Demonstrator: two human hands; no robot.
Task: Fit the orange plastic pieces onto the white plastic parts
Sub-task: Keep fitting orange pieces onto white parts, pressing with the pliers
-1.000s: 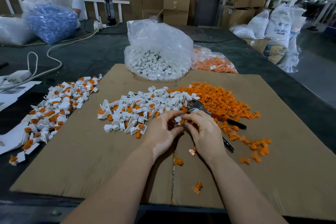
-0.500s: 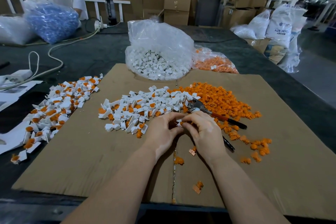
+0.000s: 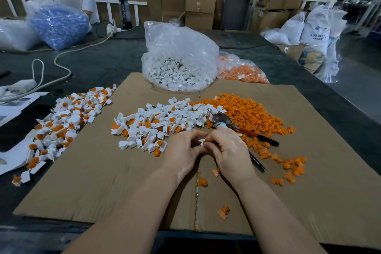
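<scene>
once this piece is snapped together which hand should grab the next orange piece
Probably the right hand: the loose orange pile lies on its side, just beyond it. The left hand sits nearer the white parts.

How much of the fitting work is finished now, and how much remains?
Done: the heap of fitted white-and-orange parts at far left. In hand: left hand and right hand pinch one white part with an orange piece. Left: the loose orange pile and two bags.
</scene>
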